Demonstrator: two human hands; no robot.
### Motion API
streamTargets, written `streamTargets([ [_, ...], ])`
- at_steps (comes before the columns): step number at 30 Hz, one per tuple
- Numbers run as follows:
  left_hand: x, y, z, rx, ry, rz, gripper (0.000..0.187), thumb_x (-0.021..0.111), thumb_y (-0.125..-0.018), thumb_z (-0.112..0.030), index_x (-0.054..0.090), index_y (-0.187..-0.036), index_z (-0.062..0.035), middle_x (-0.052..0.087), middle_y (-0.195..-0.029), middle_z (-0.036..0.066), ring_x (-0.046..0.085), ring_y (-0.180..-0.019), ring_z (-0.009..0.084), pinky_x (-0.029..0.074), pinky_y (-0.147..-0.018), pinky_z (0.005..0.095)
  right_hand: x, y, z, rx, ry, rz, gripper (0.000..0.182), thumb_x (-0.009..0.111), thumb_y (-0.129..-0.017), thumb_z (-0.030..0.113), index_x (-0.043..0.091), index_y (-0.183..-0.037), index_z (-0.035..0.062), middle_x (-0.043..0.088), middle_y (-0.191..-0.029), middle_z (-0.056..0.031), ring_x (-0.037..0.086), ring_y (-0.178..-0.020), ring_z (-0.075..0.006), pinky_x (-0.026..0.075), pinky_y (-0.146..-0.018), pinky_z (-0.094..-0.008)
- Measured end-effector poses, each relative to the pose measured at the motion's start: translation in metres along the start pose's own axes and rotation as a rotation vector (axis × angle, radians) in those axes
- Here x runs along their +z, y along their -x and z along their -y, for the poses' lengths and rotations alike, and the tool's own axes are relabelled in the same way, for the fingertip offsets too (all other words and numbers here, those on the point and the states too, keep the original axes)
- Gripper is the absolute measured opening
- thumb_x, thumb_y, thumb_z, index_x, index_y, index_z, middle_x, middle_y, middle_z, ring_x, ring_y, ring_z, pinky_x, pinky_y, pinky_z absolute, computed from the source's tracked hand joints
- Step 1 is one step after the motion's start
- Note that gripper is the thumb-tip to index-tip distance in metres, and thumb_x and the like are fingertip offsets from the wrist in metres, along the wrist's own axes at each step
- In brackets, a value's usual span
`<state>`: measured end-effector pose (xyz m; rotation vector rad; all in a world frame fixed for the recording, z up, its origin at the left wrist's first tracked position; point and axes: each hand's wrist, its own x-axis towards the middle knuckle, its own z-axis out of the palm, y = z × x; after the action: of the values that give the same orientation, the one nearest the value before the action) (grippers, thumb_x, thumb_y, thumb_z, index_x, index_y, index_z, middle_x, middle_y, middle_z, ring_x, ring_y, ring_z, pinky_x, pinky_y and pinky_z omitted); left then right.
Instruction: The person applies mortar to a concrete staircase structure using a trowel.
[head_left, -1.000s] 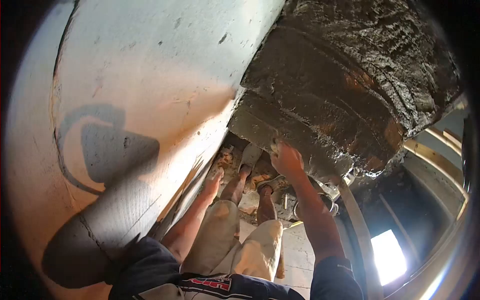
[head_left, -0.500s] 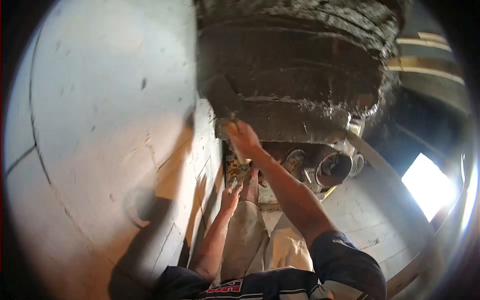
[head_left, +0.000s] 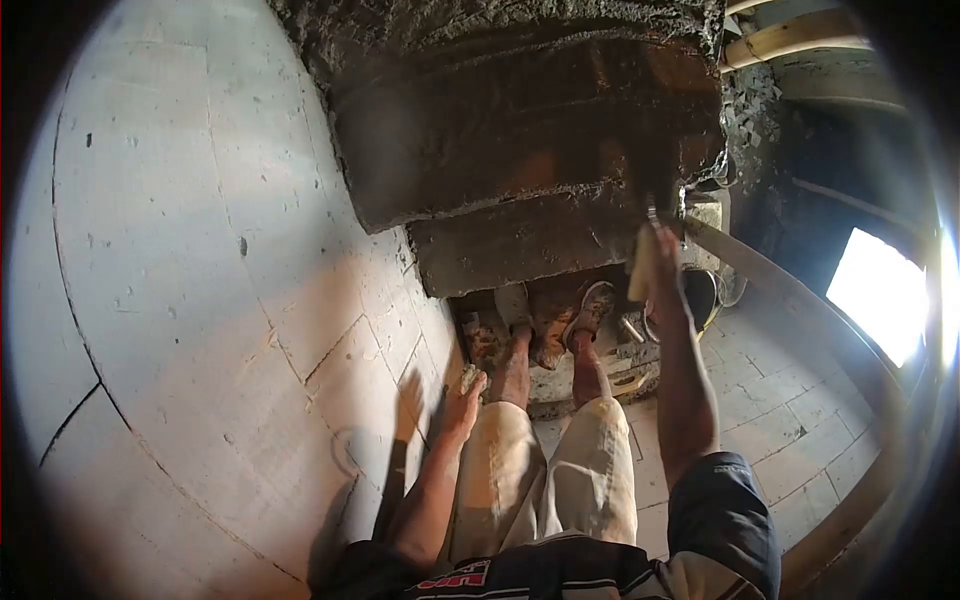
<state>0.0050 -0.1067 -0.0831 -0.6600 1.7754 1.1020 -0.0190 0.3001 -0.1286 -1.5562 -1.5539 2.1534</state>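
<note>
My right hand [head_left: 660,262] is closed around the pale handle of a trowel [head_left: 652,212], at the right end of the lower wet mortar step [head_left: 520,245]. Motion and dark mortar blur the trowel's blade. Above lies a second, broader step [head_left: 530,130], coated with the same dark, smooth mortar. My left hand [head_left: 463,400] is low beside the white block wall [head_left: 200,250], fingers apart, with greyish mortar on the fingertips. It appears to hold nothing.
My feet in worn shoes [head_left: 592,308] stand on a dirty ledge below the steps. A dark round bucket [head_left: 698,300] is partly hidden behind my right forearm. A curved wooden board [head_left: 770,275] runs down the right side, near a bright opening [head_left: 878,295].
My right hand has swept the trowel from the left end of the steps, by the wall, to the right end. The left hand stays low by the wall. The view has shifted too.
</note>
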Motion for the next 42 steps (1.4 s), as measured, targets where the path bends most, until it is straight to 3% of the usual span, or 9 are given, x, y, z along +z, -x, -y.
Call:
streamTargets([
  [11,-0.008,-0.001,0.001,-0.076,0.070,0.119,0.051,0.058,-0.088,-0.033,0.050,-0.126,-0.0005,0.058,-0.117,0.010,0.056,-0.103,0.0162,0.043,-0.088,0.0281,0.209,0.023,-0.023,0.121,-0.288,0.318,0.034,0.051,-0.089,0.035,0.057,-0.103,0.0046,0.057,-0.073,-0.0090,0.057,-0.057,-0.0185,0.050,-0.046,-0.0320],
  [16,-0.032,-0.016,0.006,-0.082,0.147,0.094,0.059,0.055,-0.090,-0.036,0.038,-0.136,-0.0036,0.050,-0.130,0.010,0.051,-0.114,0.0219,0.040,-0.091,0.0338,0.288,0.058,-0.041,-0.145,0.390,0.537,0.027,0.051,-0.087,0.027,0.060,-0.088,0.0013,0.060,-0.066,-0.0121,0.060,-0.062,-0.0213,0.046,-0.058,-0.0409],
  [23,-0.016,-0.003,-0.022,-0.164,0.140,0.141,0.061,0.057,-0.088,-0.040,0.038,-0.136,-0.0073,0.048,-0.131,0.009,0.050,-0.115,0.0231,0.040,-0.093,0.0358,0.136,0.015,0.009,-0.262,0.424,0.330,0.027,0.053,-0.086,0.030,0.059,-0.087,0.0041,0.060,-0.072,-0.0171,0.061,-0.071,-0.0314,0.047,-0.062,-0.0388],
  [29,-0.016,0.001,-0.021,-0.160,0.022,0.164,0.061,0.056,-0.089,-0.038,0.037,-0.136,-0.0054,0.048,-0.132,0.010,0.050,-0.116,0.0248,0.041,-0.091,0.0372,-0.046,-0.035,0.054,0.083,0.083,-0.213,0.025,0.056,-0.088,0.031,0.057,-0.094,0.0074,0.054,-0.074,-0.0015,0.053,-0.059,-0.0135,0.045,-0.049,-0.0316],
  [31,-0.017,0.001,-0.024,-0.175,-0.082,0.140,0.061,0.056,-0.088,-0.038,0.037,-0.136,-0.0057,0.048,-0.132,0.009,0.049,-0.116,0.0239,0.042,-0.091,0.0366,-0.104,-0.082,0.019,-0.859,0.405,-0.210,0.026,0.056,-0.087,0.032,0.056,-0.089,0.0062,0.054,-0.073,-0.0052,0.052,-0.054,-0.0159,0.043,-0.045,-0.0333],
  [33,-0.008,0.008,-0.032,-0.192,-0.101,0.110,0.060,0.056,-0.088,-0.038,0.037,-0.136,-0.0059,0.048,-0.131,0.009,0.050,-0.116,0.0231,0.042,-0.090,0.0360,-0.130,-0.067,0.061,0.029,0.080,-0.245,0.025,0.050,-0.090,0.030,0.057,-0.092,0.0055,0.055,-0.075,-0.0066,0.056,-0.063,-0.0171,0.046,-0.052,-0.0335],
  [35,0.005,0.016,-0.044,-0.143,-0.082,0.027,0.043,0.060,-0.086,-0.035,0.055,-0.118,-0.0068,0.059,-0.109,0.003,0.056,-0.097,0.0149,0.044,-0.079,0.0309,-0.140,-0.057,0.070,0.082,0.185,-0.334,0.023,0.049,-0.091,0.028,0.057,-0.092,0.0070,0.054,-0.071,-0.0081,0.058,-0.068,-0.0186,0.047,-0.058,-0.0337],
  [37,0.015,0.017,-0.051,-0.168,-0.116,0.057,0.050,0.058,-0.088,-0.037,0.047,-0.127,-0.0065,0.054,-0.120,0.006,0.053,-0.106,0.0191,0.042,-0.086,0.0333,-0.164,-0.065,0.030,-0.783,1.182,-0.539,0.024,0.050,-0.090,0.029,0.055,-0.091,0.0061,0.054,-0.070,-0.0103,0.058,-0.071,-0.0217,0.047,-0.064,-0.0340],
  [42,0.035,0.000,-0.022,-0.091,-0.108,0.160,0.054,0.054,-0.090,-0.034,0.040,-0.134,-0.0057,0.053,-0.126,0.010,0.052,-0.112,0.0227,0.042,-0.091,0.0363,-0.117,-0.011,-0.025,-0.113,0.144,-0.345,0.016,0.057,-0.088,0.021,0.055,-0.093,0.0052,0.056,-0.082,-0.0110,0.055,-0.074,-0.0190,0.045,-0.065,-0.0321],
])
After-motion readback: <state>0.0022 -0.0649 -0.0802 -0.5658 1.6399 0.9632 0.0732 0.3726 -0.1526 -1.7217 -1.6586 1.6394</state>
